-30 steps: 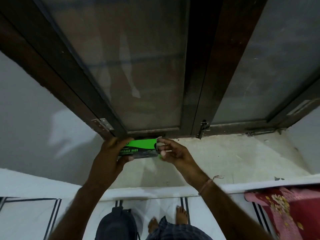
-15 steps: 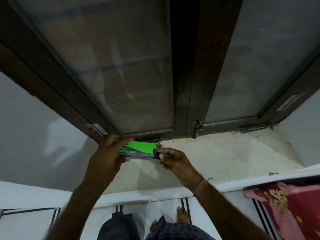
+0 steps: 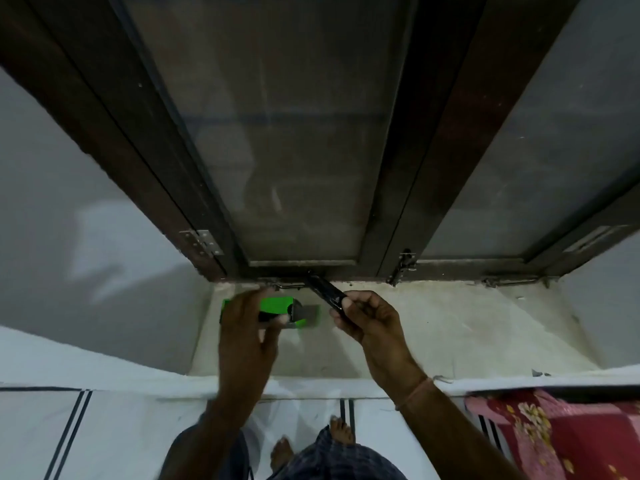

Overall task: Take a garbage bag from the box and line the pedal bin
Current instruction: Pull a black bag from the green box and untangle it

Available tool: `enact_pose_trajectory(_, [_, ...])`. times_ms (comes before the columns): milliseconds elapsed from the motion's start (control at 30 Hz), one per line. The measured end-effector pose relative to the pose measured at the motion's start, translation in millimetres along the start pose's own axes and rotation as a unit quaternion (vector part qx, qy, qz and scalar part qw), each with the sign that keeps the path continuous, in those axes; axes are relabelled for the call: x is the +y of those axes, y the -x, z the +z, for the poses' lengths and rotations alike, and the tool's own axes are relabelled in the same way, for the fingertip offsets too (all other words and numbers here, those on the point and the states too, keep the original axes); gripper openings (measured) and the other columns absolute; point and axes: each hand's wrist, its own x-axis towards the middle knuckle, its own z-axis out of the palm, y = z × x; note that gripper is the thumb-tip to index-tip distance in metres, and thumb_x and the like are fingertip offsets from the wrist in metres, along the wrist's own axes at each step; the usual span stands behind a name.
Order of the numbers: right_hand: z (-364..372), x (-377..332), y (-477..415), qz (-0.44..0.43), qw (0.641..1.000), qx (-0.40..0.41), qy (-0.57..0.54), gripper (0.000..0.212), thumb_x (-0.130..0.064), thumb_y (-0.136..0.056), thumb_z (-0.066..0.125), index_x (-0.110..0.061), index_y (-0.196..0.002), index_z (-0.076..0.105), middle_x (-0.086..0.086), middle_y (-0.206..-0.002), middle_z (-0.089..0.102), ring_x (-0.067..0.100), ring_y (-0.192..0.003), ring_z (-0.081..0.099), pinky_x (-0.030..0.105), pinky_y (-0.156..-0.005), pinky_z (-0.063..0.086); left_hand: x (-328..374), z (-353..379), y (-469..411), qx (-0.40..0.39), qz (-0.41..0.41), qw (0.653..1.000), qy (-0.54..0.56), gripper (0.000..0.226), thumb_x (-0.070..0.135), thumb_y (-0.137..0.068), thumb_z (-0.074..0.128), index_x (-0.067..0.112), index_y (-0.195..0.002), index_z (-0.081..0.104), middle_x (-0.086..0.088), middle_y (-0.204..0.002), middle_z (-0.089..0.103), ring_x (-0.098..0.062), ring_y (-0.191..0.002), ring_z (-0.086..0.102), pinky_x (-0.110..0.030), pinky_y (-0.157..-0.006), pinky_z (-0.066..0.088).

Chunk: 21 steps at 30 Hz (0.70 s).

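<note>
A green and black garbage bag box (image 3: 277,305) is over the window sill, its right end flap open. My left hand (image 3: 246,327) grips the box from above and covers most of its left half. My right hand (image 3: 369,318) is just right of the box, pinching a black roll of garbage bags (image 3: 325,292) that points up and left toward the window frame. The roll is clear of the box. The pedal bin shows only as a dark shape (image 3: 207,448) at the bottom edge, mostly hidden behind my left forearm.
A pale stone sill (image 3: 450,327) runs under a dark wooden window (image 3: 294,150) with frosted panes and metal latches. White walls flank the recess. A red floral cloth (image 3: 561,434) lies at the lower right. My bare feet stand on white striped floor tiles.
My right hand has drawn the black roll out of the box's right end and lifted it away to the right. The box end flap now hangs open. My left hand still holds the box.
</note>
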Motion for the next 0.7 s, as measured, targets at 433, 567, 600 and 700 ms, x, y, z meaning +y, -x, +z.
enact_pose_trajectory(433, [35, -6, 12, -0.149, 0.941, -0.074, 0.294, 0.017, -0.013, -0.085, 0.080, -0.014, -0.101, 0.074, -0.001, -0.091, 0.073, 0.018, -0.087, 0.071, 0.029, -0.076, 0.059, 56, 8, -10, -0.078, -0.269, 0.804, 0.525, 0.026, 0.023, -0.094, 0.065, 0.010, -0.115, 0.072, -0.009, -0.107, 0.079, -0.022, -0.103, 0.075, -0.034, -0.083, 0.060])
enact_pose_trajectory(567, [38, -9, 14, -0.115, 0.956, -0.049, 0.267, 0.009, -0.012, -0.093, 0.072, -0.007, -0.086, 0.073, 0.002, -0.078, 0.074, 0.016, -0.072, 0.069, 0.027, -0.065, 0.054, 53, 11, -11, -0.086, -0.322, 0.769, 0.545, 0.041, 0.036, -0.085, 0.066, 0.012, -0.116, 0.072, -0.009, -0.111, 0.078, -0.023, -0.108, 0.073, -0.038, -0.086, 0.057])
enact_pose_trajectory(600, [39, -11, 16, -0.073, 0.969, -0.043, 0.230, 0.012, -0.011, -0.096, 0.067, -0.008, -0.086, 0.072, 0.002, -0.076, 0.073, 0.013, -0.068, 0.066, 0.026, -0.060, 0.051, 53, 12, -12, -0.091, -0.329, 0.757, 0.557, 0.041, 0.036, -0.085, 0.065, 0.012, -0.117, 0.071, -0.009, -0.112, 0.077, -0.023, -0.108, 0.073, -0.039, -0.087, 0.057])
enact_pose_trajectory(700, [37, -14, 16, 0.035, 0.983, -0.020, 0.181, 0.025, -0.010, -0.102, 0.055, -0.020, -0.084, 0.069, -0.001, -0.075, 0.071, 0.017, -0.070, 0.061, 0.028, -0.060, 0.044, 52, 14, -11, -0.106, -0.337, 0.732, 0.582, 0.041, 0.034, -0.088, 0.062, 0.013, -0.123, 0.067, -0.010, -0.117, 0.076, -0.024, -0.111, 0.072, -0.038, -0.087, 0.058])
